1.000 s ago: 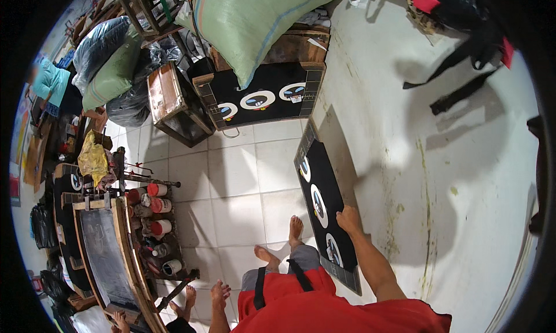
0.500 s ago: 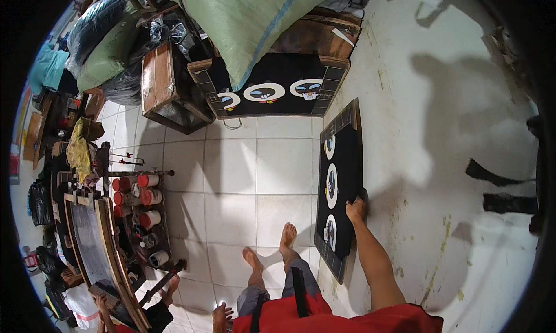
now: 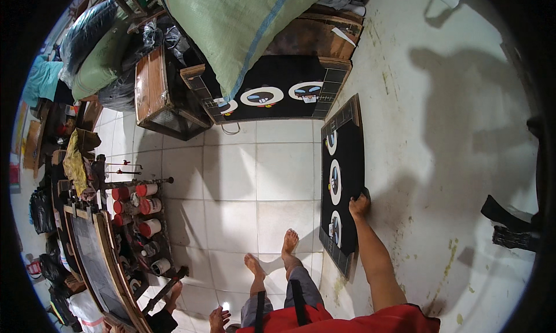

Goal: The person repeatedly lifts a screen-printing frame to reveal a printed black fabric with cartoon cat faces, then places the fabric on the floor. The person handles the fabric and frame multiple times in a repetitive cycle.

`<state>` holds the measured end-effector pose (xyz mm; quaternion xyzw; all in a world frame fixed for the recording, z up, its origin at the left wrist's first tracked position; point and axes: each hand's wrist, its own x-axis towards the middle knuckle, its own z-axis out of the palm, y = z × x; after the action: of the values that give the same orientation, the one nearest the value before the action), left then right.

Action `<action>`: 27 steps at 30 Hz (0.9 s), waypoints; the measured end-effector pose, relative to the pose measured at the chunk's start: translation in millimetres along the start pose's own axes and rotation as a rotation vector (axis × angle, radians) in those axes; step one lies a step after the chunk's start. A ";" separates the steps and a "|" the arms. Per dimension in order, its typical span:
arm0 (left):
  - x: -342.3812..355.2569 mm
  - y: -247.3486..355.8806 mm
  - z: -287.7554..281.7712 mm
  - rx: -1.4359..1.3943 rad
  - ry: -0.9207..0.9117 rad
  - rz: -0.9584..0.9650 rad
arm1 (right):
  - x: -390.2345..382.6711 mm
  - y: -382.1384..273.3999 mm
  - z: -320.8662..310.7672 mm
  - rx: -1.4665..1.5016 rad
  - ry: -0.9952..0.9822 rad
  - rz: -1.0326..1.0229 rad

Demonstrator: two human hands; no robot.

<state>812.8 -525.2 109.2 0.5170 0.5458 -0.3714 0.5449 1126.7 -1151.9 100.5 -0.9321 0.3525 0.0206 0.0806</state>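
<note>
My right hand (image 3: pixel 360 205) is closed on the edge of a black cloth (image 3: pixel 345 185) that lies over a board (image 3: pixel 353 104) leaning against the wall. White rings with cartoon faces are printed in a row down the cloth. A bit of dark fabric bunches beside my fingers. Low in the picture, my left hand (image 3: pixel 219 319) hangs free by my leg, its fingers apart and nothing in it. Ahead stands a second board (image 3: pixel 194 72) with a similar black printed cloth (image 3: pixel 243 114), partly covered by a large green sack (image 3: pixel 226 26).
At the left is a rack of red-lidded jars (image 3: pixel 149 205) beside a wood-framed screen (image 3: pixel 95 258). A wooden crate (image 3: pixel 153 84) stands before piled sacks. Another person's foot (image 3: pixel 174 292) shows at lower left. White tiles (image 3: pixel 231 171) cover the floor.
My right hand stays at the cloth's edge, with slightly more dark fabric showing beside it. The view has shifted a little. The other person's hand has moved lower along the screen frame.
</note>
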 end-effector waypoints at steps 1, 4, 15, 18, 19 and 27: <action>0.7 0.4 0.5 0.007 0.009 -0.005 | 1.7 2.1 2.2 -0.005 -0.004 -0.006; 2.1 -4.6 6.6 -0.010 0.014 -0.003 | 4.8 5.1 4.5 0.016 0.021 -0.021; -4.3 -10.1 28.6 -0.042 -0.026 0.001 | -67.8 8.6 -11.4 -0.003 0.067 0.180; -5.3 -11.7 28.7 -0.029 -0.044 0.024 | -75.7 12.2 -16.6 -0.007 -0.003 0.184; -5.8 -11.4 26.9 -0.035 -0.047 0.039 | -80.6 10.1 -20.5 0.005 0.073 0.137; -15.4 -8.4 29.7 -0.080 -0.035 0.066 | -164.9 -5.9 -45.7 0.043 0.187 -0.016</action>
<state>809.0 -558.0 119.1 0.5060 0.5334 -0.3398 0.5866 1006.0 -1047.2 162.0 -0.9307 0.3516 -0.0745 0.0674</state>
